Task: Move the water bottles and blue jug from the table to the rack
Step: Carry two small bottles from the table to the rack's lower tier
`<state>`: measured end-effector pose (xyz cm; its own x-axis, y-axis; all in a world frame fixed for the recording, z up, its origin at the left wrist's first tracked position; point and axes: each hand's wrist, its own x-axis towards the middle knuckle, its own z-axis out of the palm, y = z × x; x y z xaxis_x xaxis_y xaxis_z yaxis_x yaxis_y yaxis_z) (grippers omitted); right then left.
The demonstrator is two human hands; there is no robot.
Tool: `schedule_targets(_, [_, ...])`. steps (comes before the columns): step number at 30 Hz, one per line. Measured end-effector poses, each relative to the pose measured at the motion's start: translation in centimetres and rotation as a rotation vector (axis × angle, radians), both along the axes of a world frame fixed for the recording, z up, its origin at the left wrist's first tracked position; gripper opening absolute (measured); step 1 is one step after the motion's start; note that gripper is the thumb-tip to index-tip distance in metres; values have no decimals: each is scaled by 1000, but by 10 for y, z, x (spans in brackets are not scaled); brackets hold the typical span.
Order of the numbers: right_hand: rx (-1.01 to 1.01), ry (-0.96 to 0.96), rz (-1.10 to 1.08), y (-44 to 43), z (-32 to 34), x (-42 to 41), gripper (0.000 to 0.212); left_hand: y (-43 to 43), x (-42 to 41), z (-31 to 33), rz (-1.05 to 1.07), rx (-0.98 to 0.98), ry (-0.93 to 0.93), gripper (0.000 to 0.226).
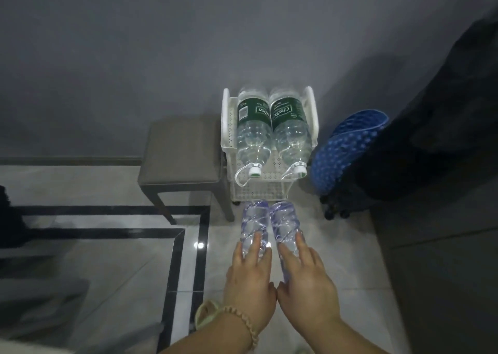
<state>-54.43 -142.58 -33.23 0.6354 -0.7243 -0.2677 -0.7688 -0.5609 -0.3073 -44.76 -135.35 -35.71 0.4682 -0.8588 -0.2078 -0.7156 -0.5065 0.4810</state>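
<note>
Plastic left bottle (254, 224): left hand (250, 281) is gripping it, long axis pointing away toward rack (227, 127).
Right bottle (285, 224): right hand (304, 281) is gripping it, parallel, alongside.
Green-labelled bottles (253, 127): lying atop rack, caps toward person.

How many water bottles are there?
4. Atop the rack: left green bottle, right green bottle. The left hand holds left clear bottle, right hand holds right clear bottle. Lower shelves may hide more.
</note>
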Motion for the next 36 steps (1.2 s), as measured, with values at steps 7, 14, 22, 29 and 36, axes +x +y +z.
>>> schedule_targets(7, [-95,0,14,-99,-140,42,77,-104,55,-132,-15,-99,-77,75])
schedule_targets(14, [-217,-127,40,-194,-251,81,68,-202,87,-250,45,-375,-168,78])
schedule_targets(22, [-410,-150,16,-244,-306,130,39,-274,133,-303,78,-529,-249,58])
schedule_targets(29, [-410,-97,-36,-258,-309,137,38,-297,145,-293,-70,-540,-186,36])
schedule_targets(36, [-336,-183,70,-276,-301,133,31,-288,144,-285,-247,-800,-238,56])
